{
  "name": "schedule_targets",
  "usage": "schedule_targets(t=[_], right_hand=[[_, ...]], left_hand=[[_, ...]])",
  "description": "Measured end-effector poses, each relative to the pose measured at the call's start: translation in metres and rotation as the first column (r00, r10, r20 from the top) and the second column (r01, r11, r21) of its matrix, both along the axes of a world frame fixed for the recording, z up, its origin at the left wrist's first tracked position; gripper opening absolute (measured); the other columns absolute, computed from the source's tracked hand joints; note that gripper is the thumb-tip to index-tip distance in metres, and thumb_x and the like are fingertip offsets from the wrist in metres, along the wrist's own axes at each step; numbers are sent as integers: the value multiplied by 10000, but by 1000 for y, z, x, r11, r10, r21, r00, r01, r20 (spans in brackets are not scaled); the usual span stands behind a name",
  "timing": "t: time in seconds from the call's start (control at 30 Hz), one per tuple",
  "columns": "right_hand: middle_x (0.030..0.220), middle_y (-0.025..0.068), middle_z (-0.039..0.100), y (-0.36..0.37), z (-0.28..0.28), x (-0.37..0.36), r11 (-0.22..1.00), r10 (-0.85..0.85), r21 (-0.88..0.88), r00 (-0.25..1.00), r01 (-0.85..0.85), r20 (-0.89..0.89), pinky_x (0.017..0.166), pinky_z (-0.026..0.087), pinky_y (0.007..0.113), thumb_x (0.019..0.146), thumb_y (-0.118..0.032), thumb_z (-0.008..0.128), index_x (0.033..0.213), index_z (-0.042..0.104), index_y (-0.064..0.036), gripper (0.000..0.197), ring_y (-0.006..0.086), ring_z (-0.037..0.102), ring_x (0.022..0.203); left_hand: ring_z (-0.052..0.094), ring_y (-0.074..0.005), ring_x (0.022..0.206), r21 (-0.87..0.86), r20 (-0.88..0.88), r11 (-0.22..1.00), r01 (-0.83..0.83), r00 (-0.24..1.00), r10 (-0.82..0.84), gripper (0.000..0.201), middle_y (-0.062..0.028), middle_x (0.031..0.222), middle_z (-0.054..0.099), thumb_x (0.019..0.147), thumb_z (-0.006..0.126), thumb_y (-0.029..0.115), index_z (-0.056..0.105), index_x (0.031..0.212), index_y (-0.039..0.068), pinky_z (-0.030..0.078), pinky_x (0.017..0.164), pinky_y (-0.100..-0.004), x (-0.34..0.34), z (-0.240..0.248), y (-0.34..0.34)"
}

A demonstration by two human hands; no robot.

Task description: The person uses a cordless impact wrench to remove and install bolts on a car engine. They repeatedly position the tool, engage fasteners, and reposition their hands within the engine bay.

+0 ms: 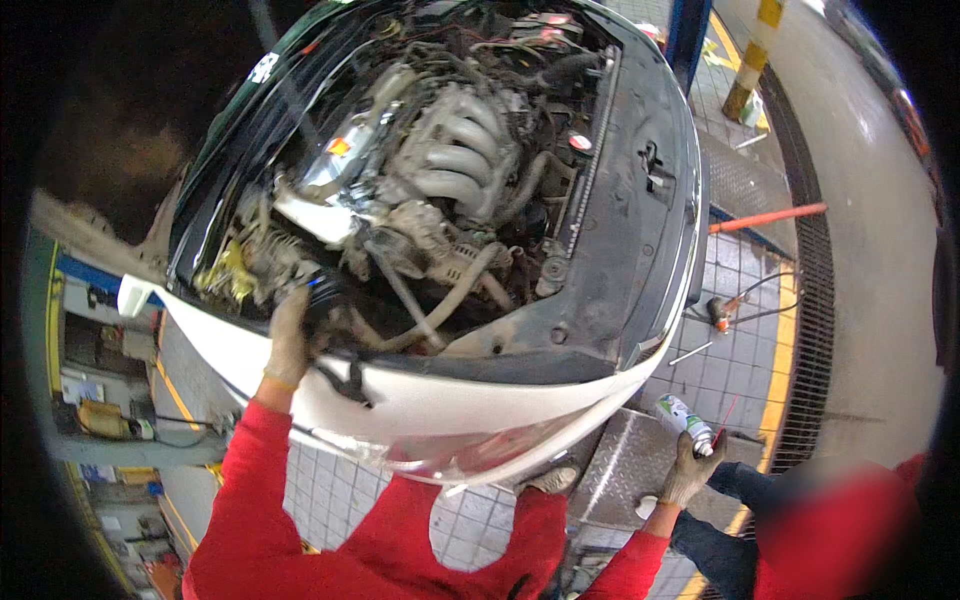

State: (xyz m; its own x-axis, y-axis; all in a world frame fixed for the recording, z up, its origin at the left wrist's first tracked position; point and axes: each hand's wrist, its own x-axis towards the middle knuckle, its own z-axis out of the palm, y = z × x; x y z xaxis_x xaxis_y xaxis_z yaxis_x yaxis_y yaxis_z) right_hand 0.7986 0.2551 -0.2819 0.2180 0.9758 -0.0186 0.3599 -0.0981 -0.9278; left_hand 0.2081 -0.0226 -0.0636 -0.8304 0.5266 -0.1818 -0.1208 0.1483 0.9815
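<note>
My left hand (289, 338), in a pale work glove, reaches over the white fender into the engine bay of a car (480, 400). Its fingers close around a black part (328, 298) with a small blue spot, whose kind I cannot make out. The fingertips are partly hidden. Out to the right, past the bumper, my gloved right hand (684, 478) grips a white and green spray can (680, 412) by its nozzle end, with the can's base pointing away from me. A thin red straw (731, 410) shows near the can.
The engine (455, 150) with its ribbed intake manifold lies exposed. A person in red (835, 525) with dark trousers is close at the right. An orange bar (770, 217), an air tool with a hose (718, 313) and a floor grate (800, 370) lie beyond the car's right side.
</note>
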Motion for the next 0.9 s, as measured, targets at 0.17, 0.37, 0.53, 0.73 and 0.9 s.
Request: schedule_targets(t=[0.17,0.37,0.53,0.73,0.9], right_hand=[[1434,184,499,-52,255,-55,968,-18,251,999,30,-49,1053,462,388,963,-258,648,1476,422,12,622,265,536,1246],[1312,94,588,-112,364,-193,933,291,285,927,-220,-236,1066,435,407,946,-363,690,1426,490,-33,616,226,574,1157],[1322,158,599,-164,414,-279,810,301,483,943,-331,141,1007,497,425,949,-97,601,1428,481,-4,502,277,594,1186],[1263,152,604,-186,387,-426,678,501,470,823,-566,268,999,521,372,736,-167,896,1506,343,-39,957,264,604,1170],[1343,171,583,-192,346,-482,556,719,308,633,-772,287,1010,516,386,769,-255,893,1446,461,-58,827,269,608,1210]], left_hand=[[651,-220,1039,-350,-523,921,172,780,-344,315,-144,1156,683,1049,480,208,651,1170,-28,518,929,-356,-17,6,-4],[583,-173,999,52,63,959,279,957,-282,449,-82,1117,673,1036,523,339,647,1214,-55,452,952,-313,-14,43,-3],[627,-215,1048,-151,-387,905,397,819,-424,476,-147,1158,684,1023,531,356,652,1227,-57,473,942,-315,-51,73,-48],[653,-178,795,-343,-212,758,555,740,-638,443,-112,983,701,990,570,377,678,1167,-14,518,707,-300,-121,101,-99],[660,-394,1035,-490,-733,679,546,163,-660,413,-218,1276,643,940,474,-4,543,1345,34,547,912,-414,-167,80,-103]])
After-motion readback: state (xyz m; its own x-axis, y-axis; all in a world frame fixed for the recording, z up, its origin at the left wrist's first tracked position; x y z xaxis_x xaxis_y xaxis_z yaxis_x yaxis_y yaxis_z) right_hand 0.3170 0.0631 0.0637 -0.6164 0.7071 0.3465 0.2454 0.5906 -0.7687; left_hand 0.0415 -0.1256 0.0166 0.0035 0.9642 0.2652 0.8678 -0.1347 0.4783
